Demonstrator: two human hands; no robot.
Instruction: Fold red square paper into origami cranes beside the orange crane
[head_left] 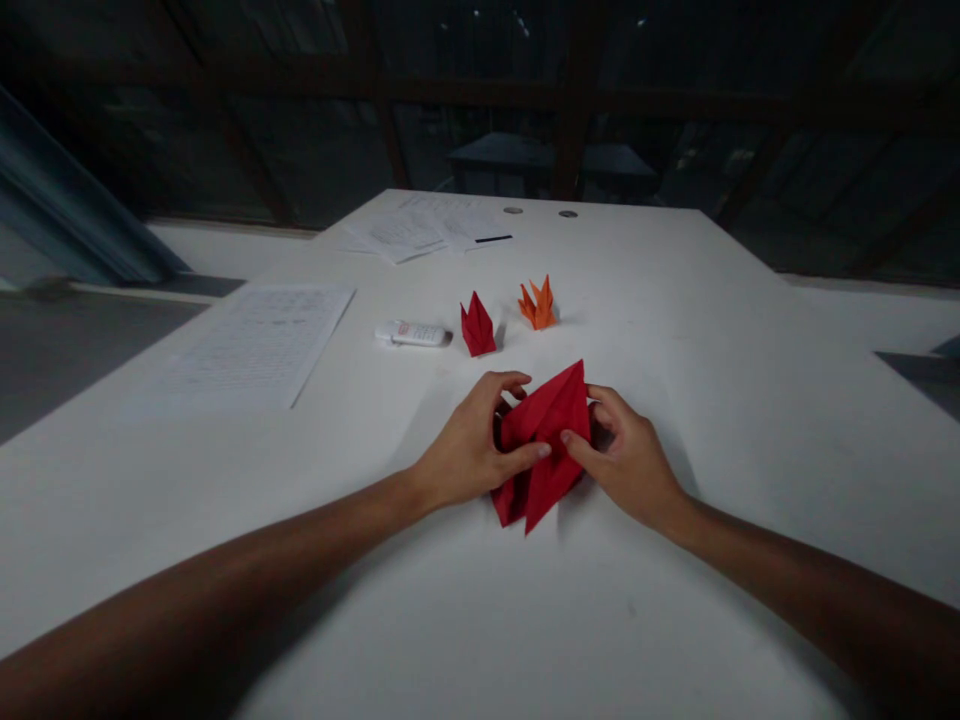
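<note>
A large piece of folded red origami paper [553, 402] is held between both hands just above the white table. My left hand [484, 435] grips its left side, thumb across the front and fingers behind. On the right edge, my right hand [626, 450] pinches the paper, its thumb on the front face and its other fingers partly hidden behind. The paper has a pointed top and several pointed flaps hanging below. Beyond the hands stand a small red origami piece [478, 325] and a small orange origami piece [538, 305] with pointed tips.
A white tube [412, 334] lies left of the small red piece. Printed sheets [251, 345] rest on the table's left side, with more papers [412, 228] at the far end. Two round discs [568, 214] sit near the far edge, before dark windows.
</note>
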